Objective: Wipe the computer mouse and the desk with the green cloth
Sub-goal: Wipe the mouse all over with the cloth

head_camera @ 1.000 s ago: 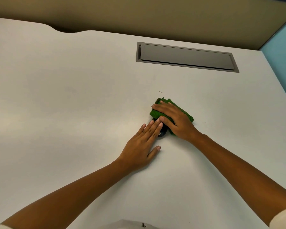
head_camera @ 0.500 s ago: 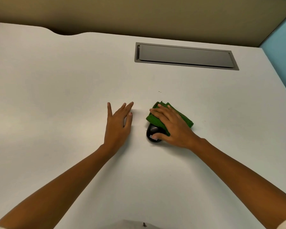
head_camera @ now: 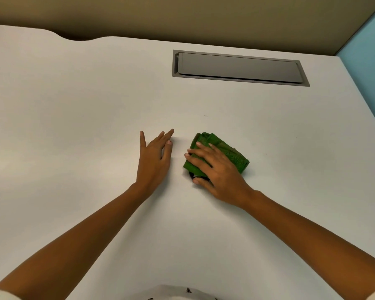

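A folded green cloth (head_camera: 230, 151) lies over the black computer mouse (head_camera: 191, 175) near the middle of the white desk (head_camera: 74, 126). Only a thin dark edge of the mouse shows under the cloth's near left corner. My right hand (head_camera: 217, 169) presses down on the cloth, fingers spread over it and thumb curled by the mouse's near side. My left hand (head_camera: 155, 159) rests flat on the desk just left of the cloth, fingers apart, holding nothing and not touching the mouse.
A grey cable hatch (head_camera: 238, 67) is set into the desk at the back right. A beige partition (head_camera: 182, 16) runs behind the desk, and a light blue wall (head_camera: 370, 40) stands on the right. A small dark speck (head_camera: 206, 116) marks the desk beyond the cloth.
My left hand came off the mouse and moved left onto the bare desk. My right hand has drawn the cloth further over the mouse, which is now almost hidden.
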Available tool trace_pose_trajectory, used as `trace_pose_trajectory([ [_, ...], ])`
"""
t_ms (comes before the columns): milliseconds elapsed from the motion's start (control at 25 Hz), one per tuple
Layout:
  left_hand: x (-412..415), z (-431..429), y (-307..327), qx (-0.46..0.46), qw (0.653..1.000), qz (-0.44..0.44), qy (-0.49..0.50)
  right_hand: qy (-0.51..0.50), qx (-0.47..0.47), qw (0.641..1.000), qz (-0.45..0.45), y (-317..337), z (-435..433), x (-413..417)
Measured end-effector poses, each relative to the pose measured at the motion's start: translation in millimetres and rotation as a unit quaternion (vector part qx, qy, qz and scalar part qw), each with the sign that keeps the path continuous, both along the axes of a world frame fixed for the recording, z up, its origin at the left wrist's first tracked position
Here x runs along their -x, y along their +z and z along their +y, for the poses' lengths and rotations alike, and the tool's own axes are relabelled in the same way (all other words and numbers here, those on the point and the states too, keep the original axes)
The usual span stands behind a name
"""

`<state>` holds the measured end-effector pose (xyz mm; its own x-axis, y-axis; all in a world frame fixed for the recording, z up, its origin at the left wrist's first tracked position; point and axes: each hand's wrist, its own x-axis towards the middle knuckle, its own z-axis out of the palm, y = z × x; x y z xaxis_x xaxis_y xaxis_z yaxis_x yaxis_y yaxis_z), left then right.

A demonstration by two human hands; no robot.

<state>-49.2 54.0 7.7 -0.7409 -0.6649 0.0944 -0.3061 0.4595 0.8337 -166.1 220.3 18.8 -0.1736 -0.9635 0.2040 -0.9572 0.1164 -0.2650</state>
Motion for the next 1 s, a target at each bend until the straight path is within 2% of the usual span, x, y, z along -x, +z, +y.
trace_pose_trajectory([
  [160,6,3,5,-0.011,1.0,-0.006,0.0,0.02,0.067,0.997,0.017,-7,4,-13],
  [280,10,7,12,-0.009,1.0,0.009,-0.003,0.039,0.091,0.995,-0.003,-11,5,-15],
  [560,18,10,22,0.004,0.997,0.009,-0.071,0.128,0.052,0.99,-0.014,-9,16,-15],
  [760,19,14,22,-0.012,0.994,-0.014,-0.106,0.123,-0.016,0.982,-0.139,-11,34,-35],
  [880,15,15,22,-0.016,0.993,-0.027,-0.111,0.06,-0.019,0.971,-0.232,0,31,-35],
  [1000,11,11,20,0.009,0.992,-0.039,-0.124,-0.057,0.044,0.935,-0.347,17,31,-37],
])
